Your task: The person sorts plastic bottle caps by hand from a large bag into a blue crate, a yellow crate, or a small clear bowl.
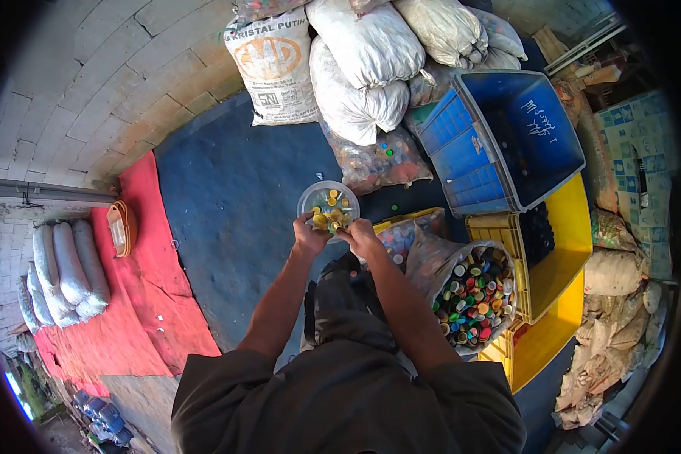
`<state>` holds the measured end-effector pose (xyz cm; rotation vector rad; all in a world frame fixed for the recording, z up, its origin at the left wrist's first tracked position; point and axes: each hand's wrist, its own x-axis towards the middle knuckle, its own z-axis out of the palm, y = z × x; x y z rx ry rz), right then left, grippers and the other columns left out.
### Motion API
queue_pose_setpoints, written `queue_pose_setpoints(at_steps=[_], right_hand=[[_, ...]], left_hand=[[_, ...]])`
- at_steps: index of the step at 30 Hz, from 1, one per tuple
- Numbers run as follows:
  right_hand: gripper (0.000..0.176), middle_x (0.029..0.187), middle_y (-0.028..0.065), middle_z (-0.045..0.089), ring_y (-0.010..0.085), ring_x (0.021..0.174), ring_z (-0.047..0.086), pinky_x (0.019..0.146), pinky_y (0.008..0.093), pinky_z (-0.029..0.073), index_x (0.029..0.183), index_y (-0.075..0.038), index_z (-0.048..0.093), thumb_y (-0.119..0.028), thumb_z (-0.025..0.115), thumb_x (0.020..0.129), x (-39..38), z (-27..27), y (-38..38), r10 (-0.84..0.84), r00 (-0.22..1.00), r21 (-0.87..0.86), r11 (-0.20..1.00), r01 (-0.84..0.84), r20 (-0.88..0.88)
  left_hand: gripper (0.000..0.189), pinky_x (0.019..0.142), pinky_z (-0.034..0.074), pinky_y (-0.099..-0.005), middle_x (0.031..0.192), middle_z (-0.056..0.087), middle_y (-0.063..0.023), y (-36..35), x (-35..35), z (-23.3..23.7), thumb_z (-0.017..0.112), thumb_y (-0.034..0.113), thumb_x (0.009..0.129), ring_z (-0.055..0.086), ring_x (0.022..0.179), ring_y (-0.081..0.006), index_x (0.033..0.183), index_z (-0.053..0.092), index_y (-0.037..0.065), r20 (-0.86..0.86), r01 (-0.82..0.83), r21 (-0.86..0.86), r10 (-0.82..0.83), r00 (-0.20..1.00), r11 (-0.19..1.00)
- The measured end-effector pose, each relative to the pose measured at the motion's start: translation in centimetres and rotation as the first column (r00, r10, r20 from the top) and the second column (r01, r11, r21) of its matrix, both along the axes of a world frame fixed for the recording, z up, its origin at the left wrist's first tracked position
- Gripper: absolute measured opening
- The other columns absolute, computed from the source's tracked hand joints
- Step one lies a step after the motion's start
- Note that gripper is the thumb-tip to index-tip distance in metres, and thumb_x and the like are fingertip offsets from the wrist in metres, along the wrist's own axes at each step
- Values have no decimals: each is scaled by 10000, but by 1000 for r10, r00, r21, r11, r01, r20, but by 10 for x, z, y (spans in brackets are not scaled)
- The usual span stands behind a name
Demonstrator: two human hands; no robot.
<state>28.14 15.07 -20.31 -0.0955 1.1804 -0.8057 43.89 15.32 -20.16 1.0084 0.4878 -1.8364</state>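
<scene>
A round, clear plastic tub [303, 206] is in front of me, with yellow caps [333, 198] inside. My left hand [309, 233] is at the tub's near left edge, its fingers closed around something I cannot make out. On the near right side, my right hand [362, 236] has its fingers pressed together at the rim, beside the yellow caps. Both hands are close together, and their fingertips are partly hidden. To the right of my right arm stands an open sack of mixed coloured caps [477, 303].
Yellow crates [564, 257] and a tilted blue crate [469, 163] stand at the right. White sacks [367, 45] are piled at the back. A brown basket [122, 228] and rolled grey sacks [69, 265] lie on red sheeting [147, 280] at the left.
</scene>
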Motion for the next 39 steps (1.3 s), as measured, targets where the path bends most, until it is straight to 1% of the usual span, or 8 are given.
queue_pose_setpoints(at_steps=[3, 5, 8, 14, 23, 26, 30, 39], right_hand=[[192, 996, 192, 543, 270, 913, 631, 814, 310, 592, 954, 91, 514, 160, 424, 800, -13, 1, 8, 38, 997, 26, 999, -36, -60], [217, 1022, 196, 534, 276, 941, 623, 841, 317, 583, 984, 90, 502, 164, 416, 799, -43, -70, 40, 310, 861, -238, 873, -426, -403], [348, 1077, 194, 521, 297, 990, 605, 867, 350, 565, 1135, 92, 459, 170, 408, 800, -55, -8, 56, 51, 995, 68, 997, -45, -86], [430, 1114, 198, 547, 292, 996, 616, 877, 348, 540, 1274, 67, 409, 83, 477, 849, -106, 30, 126, -86, 996, -73, 993, 88, 28], [363, 1052, 92, 634, 143, 870, 614, 730, 295, 505, 1210, -1, 516, -1, 509, 846, -182, 137, 191, -370, 815, -290, 921, 259, -446], [295, 966, 70, 640, 103, 840, 581, 720, 259, 479, 1147, 1, 554, 16, 518, 855, -215, 129, 239, -555, 529, -352, 826, 440, -641], [276, 929, 114, 664, 191, 823, 641, 719, 306, 508, 1088, 4, 586, -35, 565, 816, -240, 106, 301, -576, 219, -380, 734, 563, -787], [308, 1013, 140, 672, 228, 932, 653, 833, 323, 497, 1107, 7, 587, -14, 535, 804, -218, 105, 332, -475, 135, -308, 736, 602, -870]], left_hand=[[688, 1129, 161, -471, 1499, 243, -202, 3, 5, -29, 448, 337, 833, 275, 1358, -356, 1405, 290, -11, 24, -34, -10, 34, 999, 999], [679, 1120, 175, -448, 1493, 281, -163, 6, 10, -50, 471, 346, 823, 306, 1347, -338, 1399, 328, 14, -103, -90, -24, 87, 991, 996], [620, 1105, 218, -454, 1439, 355, -163, 9, -1, -33, 466, 348, 843, 322, 1337, -316, 1361, 385, 17, 119, -35, 161, 16, 993, 986], [345, 933, 432, -417, 1154, 526, -109, 20, -33, -56, 520, 317, 932, 506, 1036, -240, 1124, 527, 31, 286, 345, 44, -342, 895, 938], [304, 639, 462, -273, 710, 564, -5, 3, -198, 45, 629, 373, 892, 535, 654, -99, 822, 614, 78, 617, 926, -128, -702, 355, 356], [258, 585, 451, -256, 749, 623, -23, 7, -242, 56, 694, 297, 842, 554, 639, -96, 846, 640, 45, 874, 976, -196, -469, 131, -92], [290, 683, 464, -323, 819, 657, -56, 33, -291, 96, 750, 191, 745, 593, 723, -194, 956, 644, 22, 969, 797, -102, 121, 214, -595], [350, 837, 407, -431, 1060, 551, -94, 104, -331, 100, 654, 158, 752, 510, 964, -295, 1085, 587, 71, 696, 668, 369, 669, 263, -646]])
